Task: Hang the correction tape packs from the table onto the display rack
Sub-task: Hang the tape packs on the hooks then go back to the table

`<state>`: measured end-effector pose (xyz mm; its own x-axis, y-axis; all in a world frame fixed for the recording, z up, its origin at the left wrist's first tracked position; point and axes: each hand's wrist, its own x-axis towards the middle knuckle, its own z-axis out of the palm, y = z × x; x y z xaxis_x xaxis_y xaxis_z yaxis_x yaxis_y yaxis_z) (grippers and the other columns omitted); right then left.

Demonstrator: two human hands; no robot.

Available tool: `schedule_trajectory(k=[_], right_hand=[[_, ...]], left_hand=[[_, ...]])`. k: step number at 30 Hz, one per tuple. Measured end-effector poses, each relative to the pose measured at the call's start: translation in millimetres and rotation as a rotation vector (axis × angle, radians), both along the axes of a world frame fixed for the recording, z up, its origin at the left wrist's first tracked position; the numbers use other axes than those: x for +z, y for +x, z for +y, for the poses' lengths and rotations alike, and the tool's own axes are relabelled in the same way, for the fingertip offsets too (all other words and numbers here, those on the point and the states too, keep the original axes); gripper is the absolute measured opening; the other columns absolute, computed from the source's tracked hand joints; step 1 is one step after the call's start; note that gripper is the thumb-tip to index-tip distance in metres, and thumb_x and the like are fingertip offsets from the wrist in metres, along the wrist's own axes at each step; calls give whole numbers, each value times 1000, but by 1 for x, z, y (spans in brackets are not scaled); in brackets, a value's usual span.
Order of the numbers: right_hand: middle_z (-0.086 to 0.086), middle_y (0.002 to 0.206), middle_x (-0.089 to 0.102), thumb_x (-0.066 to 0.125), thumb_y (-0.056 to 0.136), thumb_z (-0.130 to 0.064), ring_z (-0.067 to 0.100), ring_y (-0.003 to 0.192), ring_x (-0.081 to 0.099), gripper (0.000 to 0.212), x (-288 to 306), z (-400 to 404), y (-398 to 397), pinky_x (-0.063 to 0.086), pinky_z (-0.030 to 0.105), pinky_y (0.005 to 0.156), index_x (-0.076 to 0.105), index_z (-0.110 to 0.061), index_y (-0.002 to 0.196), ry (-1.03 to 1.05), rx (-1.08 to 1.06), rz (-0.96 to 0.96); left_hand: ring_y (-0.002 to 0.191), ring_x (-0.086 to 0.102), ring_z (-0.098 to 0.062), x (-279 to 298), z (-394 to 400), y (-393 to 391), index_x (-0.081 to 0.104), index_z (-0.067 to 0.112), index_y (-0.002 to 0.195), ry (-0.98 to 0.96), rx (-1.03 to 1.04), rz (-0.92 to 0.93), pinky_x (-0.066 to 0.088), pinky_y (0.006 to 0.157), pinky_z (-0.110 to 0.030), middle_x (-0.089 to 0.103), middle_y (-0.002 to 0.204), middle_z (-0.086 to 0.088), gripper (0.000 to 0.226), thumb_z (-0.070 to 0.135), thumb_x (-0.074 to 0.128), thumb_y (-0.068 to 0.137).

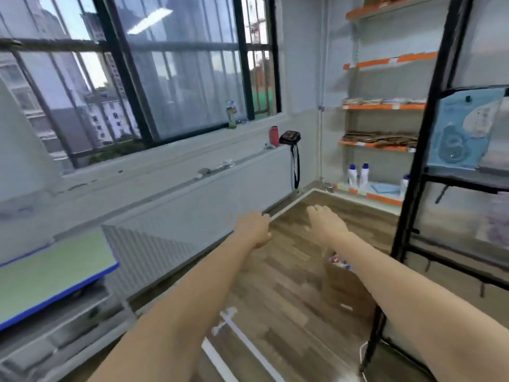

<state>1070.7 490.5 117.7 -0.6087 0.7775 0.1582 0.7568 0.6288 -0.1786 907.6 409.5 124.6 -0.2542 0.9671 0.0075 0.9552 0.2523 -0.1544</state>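
Both bare arms reach out in front of the person, over the wooden floor (289, 271). The left hand (254, 230) hangs with its fingers loosely bent and holds nothing. The right hand (326, 220) is stretched forward, palm down, its fingers straight and lying close together, also holding nothing. The picture is blurred, so finer detail of the fingers cannot be told.

The black display rack (421, 150) stands at the right, its upright post just beside the right forearm. One pale blue pack (465, 130) hangs on the rack's upper part; whether it is a correction tape pack cannot be made out. Below the right forearm a small colourful packet (340, 261) shows near the floor, too blurred to name.

The counter (55, 274), green-topped with a blue edge, sits at the far left, well apart from both hands. Behind the hands runs a white radiator (206, 199) under a wide window (137, 73). A red bottle (274, 135) and a dark bag (289, 137) rest on the sill. In the far corner, orange-edged shelves (382, 106) carry white bottles (358, 174).
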Motion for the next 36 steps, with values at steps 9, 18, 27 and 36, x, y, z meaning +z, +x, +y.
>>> schedule_trajectory(k=[9,18,27,36], right_hand=[[13,137,47,48,96,-23,30,125,45,43,-34,-146,-297,39,39,102,42,-7,135,-68,569,-212],[13,137,45,51,95,-23,29,126,42,44,-56,-252,-539,38,39,105,43,-10,136,-93,928,-272],[15,141,43,51,95,-25,30,129,41,48,-70,-288,-735,35,34,103,41,-7,138,-177,1129,-327],[14,140,45,50,95,-25,29,128,42,46,-129,-345,-860,35,31,102,42,-7,137,-253,1201,-467]], left_hand=[[124,47,-30,-21,-192,-230,48,11,132,-48,483,-28,40,98,-42,49,135,-13,42,34,46,97],[121,46,-28,-52,-330,-414,47,12,131,-106,886,-104,39,96,-41,49,132,-12,43,37,49,96],[124,45,-30,-78,-388,-564,48,11,132,-81,1116,-179,39,99,-40,49,133,-14,45,36,48,95],[123,46,-29,-130,-449,-671,44,10,134,-95,1254,-299,44,90,-37,48,133,-12,45,36,46,97]])
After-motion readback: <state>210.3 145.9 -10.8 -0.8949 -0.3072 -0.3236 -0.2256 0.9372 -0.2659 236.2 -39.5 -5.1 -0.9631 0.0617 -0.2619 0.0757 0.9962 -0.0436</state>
